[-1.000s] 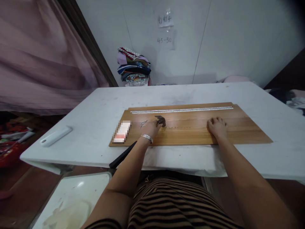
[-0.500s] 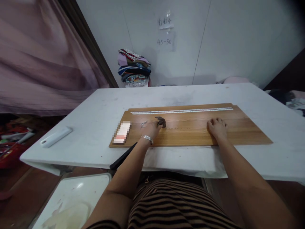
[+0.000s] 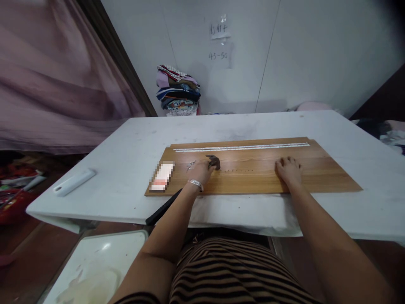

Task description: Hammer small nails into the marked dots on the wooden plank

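Note:
My left hand [image 3: 201,172] is closed around the neck of a hammer [image 3: 214,161], just below its dark metal claw head. The black handle passes under my wrist and sticks out past the front edge of a wooden board [image 3: 253,183]. Beside that hand, on its left, lies a small heap of nails [image 3: 190,165]. From the hammer head a row of small dark dots [image 3: 237,170] runs rightward along the wood; I cannot make out what they are. My right hand [image 3: 289,169] rests on the board with fingers apart and slightly bent, holding nothing visible.
Two white strips with markings [image 3: 242,147] lie along the board's far side. A blurred phone-like rectangle [image 3: 162,176] sits at its left end. A white oblong object [image 3: 74,182] is on the white table [image 3: 117,156]. Folded cloths [image 3: 179,90] are stacked by the wall.

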Action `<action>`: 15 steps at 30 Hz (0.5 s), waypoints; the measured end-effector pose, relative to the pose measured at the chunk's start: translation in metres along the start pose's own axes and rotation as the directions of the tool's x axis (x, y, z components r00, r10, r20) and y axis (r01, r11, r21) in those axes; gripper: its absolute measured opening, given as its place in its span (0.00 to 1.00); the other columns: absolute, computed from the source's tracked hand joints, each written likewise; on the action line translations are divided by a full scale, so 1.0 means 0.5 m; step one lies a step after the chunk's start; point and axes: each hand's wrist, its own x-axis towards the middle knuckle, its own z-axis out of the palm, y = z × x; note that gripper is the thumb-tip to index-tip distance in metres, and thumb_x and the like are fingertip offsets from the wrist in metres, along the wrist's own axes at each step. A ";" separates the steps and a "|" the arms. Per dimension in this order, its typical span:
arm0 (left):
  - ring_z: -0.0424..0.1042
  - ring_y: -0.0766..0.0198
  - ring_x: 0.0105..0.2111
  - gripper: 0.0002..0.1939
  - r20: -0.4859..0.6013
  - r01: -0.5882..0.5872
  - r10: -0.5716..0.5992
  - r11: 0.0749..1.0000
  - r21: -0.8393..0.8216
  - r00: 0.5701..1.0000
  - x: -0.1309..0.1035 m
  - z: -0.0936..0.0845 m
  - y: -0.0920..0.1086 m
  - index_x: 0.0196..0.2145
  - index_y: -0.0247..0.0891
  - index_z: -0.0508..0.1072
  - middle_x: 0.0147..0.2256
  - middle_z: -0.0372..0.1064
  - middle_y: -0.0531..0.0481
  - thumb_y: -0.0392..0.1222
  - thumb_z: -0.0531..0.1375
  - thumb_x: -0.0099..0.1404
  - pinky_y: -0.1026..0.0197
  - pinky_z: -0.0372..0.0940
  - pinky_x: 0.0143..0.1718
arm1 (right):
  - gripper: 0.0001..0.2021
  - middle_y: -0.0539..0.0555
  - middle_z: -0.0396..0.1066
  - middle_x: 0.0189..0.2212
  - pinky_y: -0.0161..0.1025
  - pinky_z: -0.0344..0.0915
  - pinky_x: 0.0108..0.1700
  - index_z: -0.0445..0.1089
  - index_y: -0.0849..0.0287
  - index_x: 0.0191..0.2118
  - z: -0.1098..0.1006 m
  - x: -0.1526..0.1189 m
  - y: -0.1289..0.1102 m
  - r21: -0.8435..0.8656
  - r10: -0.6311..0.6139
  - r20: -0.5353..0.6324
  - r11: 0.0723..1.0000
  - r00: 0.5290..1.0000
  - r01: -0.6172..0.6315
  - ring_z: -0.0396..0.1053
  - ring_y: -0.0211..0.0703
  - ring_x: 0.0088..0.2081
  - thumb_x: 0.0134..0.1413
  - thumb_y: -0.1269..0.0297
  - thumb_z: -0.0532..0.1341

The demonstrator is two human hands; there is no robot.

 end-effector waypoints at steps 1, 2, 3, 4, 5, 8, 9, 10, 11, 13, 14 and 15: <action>0.79 0.45 0.60 0.19 -0.002 -0.001 0.001 1.000 0.004 1.000 0.001 0.002 -0.001 0.53 0.35 0.84 0.58 0.82 0.34 0.49 0.58 0.81 0.53 0.71 0.60 | 0.29 0.75 0.72 0.67 0.63 0.61 0.67 0.80 0.66 0.59 0.001 0.001 0.001 0.004 -0.002 -0.002 1.000 1.000 0.002 0.65 0.67 0.67 0.76 0.56 0.45; 0.79 0.46 0.60 0.18 -0.006 -0.006 0.006 1.000 0.004 1.000 0.001 0.003 -0.002 0.53 0.36 0.84 0.58 0.82 0.34 0.49 0.59 0.80 0.54 0.71 0.60 | 0.29 0.75 0.72 0.66 0.63 0.61 0.66 0.80 0.66 0.59 0.001 0.002 0.002 0.009 -0.005 -0.003 1.000 1.000 0.005 0.65 0.67 0.66 0.76 0.56 0.45; 0.79 0.46 0.60 0.18 -0.012 -0.014 0.014 1.000 0.000 1.000 0.002 0.003 -0.003 0.52 0.36 0.84 0.58 0.82 0.35 0.49 0.59 0.80 0.54 0.70 0.60 | 0.29 0.75 0.73 0.66 0.63 0.61 0.66 0.80 0.65 0.58 0.002 0.003 0.003 0.014 -0.007 -0.003 1.000 1.000 0.007 0.65 0.68 0.66 0.76 0.56 0.45; 0.79 0.47 0.60 0.17 -0.019 -0.023 0.023 1.000 -0.007 1.000 0.003 0.003 -0.004 0.52 0.37 0.85 0.57 0.82 0.36 0.49 0.59 0.80 0.54 0.70 0.60 | 0.29 0.75 0.73 0.65 0.64 0.61 0.65 0.81 0.65 0.58 0.003 0.003 0.004 0.017 -0.010 -0.005 1.000 1.000 0.010 0.65 0.68 0.66 0.76 0.56 0.45; 0.79 0.47 0.61 0.17 -0.024 -0.026 0.026 1.000 -0.014 0.999 0.004 0.003 -0.004 0.52 0.38 0.85 0.57 0.83 0.36 0.49 0.60 0.80 0.54 0.70 0.60 | 0.29 0.74 0.74 0.65 0.64 0.62 0.65 0.81 0.64 0.58 0.004 0.004 0.005 0.020 -0.011 -0.006 1.000 1.000 0.011 0.65 0.68 0.65 0.75 0.56 0.45; 0.80 0.47 0.60 0.19 -0.017 0.008 -0.009 1.000 -0.028 1.000 0.004 -0.001 -0.006 0.54 0.38 0.84 0.57 0.82 0.36 0.51 0.59 0.81 0.54 0.71 0.58 | 0.29 0.75 0.73 0.65 0.63 0.62 0.65 0.80 0.65 0.59 0.006 0.004 0.006 0.022 -0.011 -0.012 1.000 1.000 0.012 0.65 0.67 0.65 0.76 0.56 0.46; 0.80 0.47 0.59 0.19 -0.013 0.023 -0.023 0.999 -0.029 1.000 0.004 -0.002 -0.006 0.55 0.38 0.83 0.58 0.82 0.35 0.51 0.58 0.81 0.54 0.71 0.58 | 0.29 0.75 0.73 0.66 0.63 0.61 0.66 0.80 0.65 0.59 0.006 0.004 0.006 0.021 -0.011 -0.012 1.000 1.000 0.011 0.65 0.67 0.65 0.76 0.56 0.46; 0.80 0.47 0.59 0.20 -0.011 0.033 -0.034 0.999 -0.029 0.999 0.004 -0.002 -0.006 0.56 0.38 0.83 0.58 0.82 0.35 0.52 0.58 0.81 0.54 0.71 0.58 | 0.29 0.75 0.73 0.66 0.63 0.61 0.66 0.80 0.65 0.59 0.006 0.004 0.006 0.019 -0.010 -0.011 1.000 1.000 0.010 0.66 0.67 0.65 0.76 0.56 0.45; 0.80 0.47 0.59 0.20 -0.012 0.034 -0.034 0.999 -0.030 0.999 0.004 -0.002 -0.006 0.57 0.38 0.83 0.58 0.82 0.35 0.52 0.58 0.81 0.54 0.71 0.58 | 0.29 0.75 0.73 0.66 0.63 0.61 0.66 0.80 0.65 0.59 0.006 0.004 0.006 0.017 -0.010 -0.010 1.000 1.000 0.010 0.65 0.67 0.65 0.77 0.56 0.45; 0.79 0.47 0.61 0.19 -0.022 0.011 -0.011 1.000 -0.027 1.000 0.004 0.001 -0.006 0.56 0.38 0.83 0.58 0.82 0.36 0.51 0.58 0.81 0.55 0.70 0.59 | 0.29 0.74 0.73 0.66 0.63 0.61 0.66 0.80 0.65 0.59 0.005 0.004 0.006 0.011 -0.008 -0.005 1.000 1.000 0.008 0.65 0.67 0.66 0.77 0.56 0.46; 0.79 0.48 0.61 0.18 -0.026 -0.003 0.002 1.000 -0.022 1.000 0.005 0.004 -0.006 0.55 0.38 0.84 0.58 0.82 0.36 0.50 0.59 0.80 0.55 0.70 0.60 | 0.28 0.74 0.73 0.65 0.63 0.61 0.66 0.81 0.64 0.58 0.006 0.005 0.006 0.008 -0.006 -0.003 1.000 1.000 0.006 0.65 0.67 0.66 0.77 0.56 0.46; 0.79 0.48 0.61 0.17 -0.029 -0.013 0.012 1.000 -0.017 1.000 0.005 0.007 -0.006 0.53 0.38 0.84 0.57 0.83 0.36 0.49 0.59 0.80 0.55 0.70 0.60 | 0.28 0.73 0.73 0.65 0.62 0.61 0.66 0.81 0.64 0.58 0.006 0.005 0.006 0.006 -0.005 -0.003 1.000 1.000 0.005 0.65 0.66 0.66 0.76 0.56 0.47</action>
